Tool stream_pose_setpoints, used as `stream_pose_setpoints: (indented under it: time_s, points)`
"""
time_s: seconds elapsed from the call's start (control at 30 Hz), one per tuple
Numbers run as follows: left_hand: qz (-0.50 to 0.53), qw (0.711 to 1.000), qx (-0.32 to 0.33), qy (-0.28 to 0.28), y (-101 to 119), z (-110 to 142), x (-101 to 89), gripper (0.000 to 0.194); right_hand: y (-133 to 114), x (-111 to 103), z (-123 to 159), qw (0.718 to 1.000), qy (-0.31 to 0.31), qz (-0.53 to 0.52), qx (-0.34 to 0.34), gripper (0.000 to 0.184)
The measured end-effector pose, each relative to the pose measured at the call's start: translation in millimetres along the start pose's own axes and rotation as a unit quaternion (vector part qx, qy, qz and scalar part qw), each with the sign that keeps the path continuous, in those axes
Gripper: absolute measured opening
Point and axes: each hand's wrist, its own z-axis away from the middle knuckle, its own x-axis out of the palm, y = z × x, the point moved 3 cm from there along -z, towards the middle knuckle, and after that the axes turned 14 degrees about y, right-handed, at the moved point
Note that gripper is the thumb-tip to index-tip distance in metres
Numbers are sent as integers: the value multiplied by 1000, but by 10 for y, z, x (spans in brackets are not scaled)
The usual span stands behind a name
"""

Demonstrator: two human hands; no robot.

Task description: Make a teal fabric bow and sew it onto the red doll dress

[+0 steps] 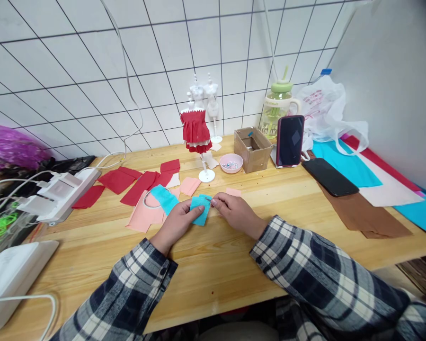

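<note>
My left hand (179, 220) holds a small turquoise cloth-like piece (199, 218), its thumb pressed flat on the front. At the top right edge of that piece, my right hand (236, 213) is closed in a pinch on a thin, needle-like thing (207, 199), too small to make out well. A second turquoise strip (164, 199) lies just beyond my left hand, partly over a ring-shaped item (147, 201) and pink pieces (142, 218). Behind my hands, a small white dress form (206, 176) wears a ruffled red dress (194, 128).
Red pieces (117, 181) lie to the left near a power strip (67, 194). At the back are a pink bowl of beads (231, 164), a cardboard box (252, 149), a propped phone (289, 141) and a bottle (279, 109). Another phone (330, 176) rests on brown sheets (369, 215).
</note>
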Motion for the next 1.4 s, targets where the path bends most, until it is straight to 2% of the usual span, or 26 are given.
stream_pose_setpoints:
  time_s: [0.93, 1.4]
  points:
    - [-5, 1000, -5, 0, 27, 6, 16, 42, -13, -18, -9, 1000, 6, -6, -6, 29]
    - [-2, 1000, 0, -3, 24, 2, 15, 41, -9, -12, 4, 999, 7, -29, 25, 33]
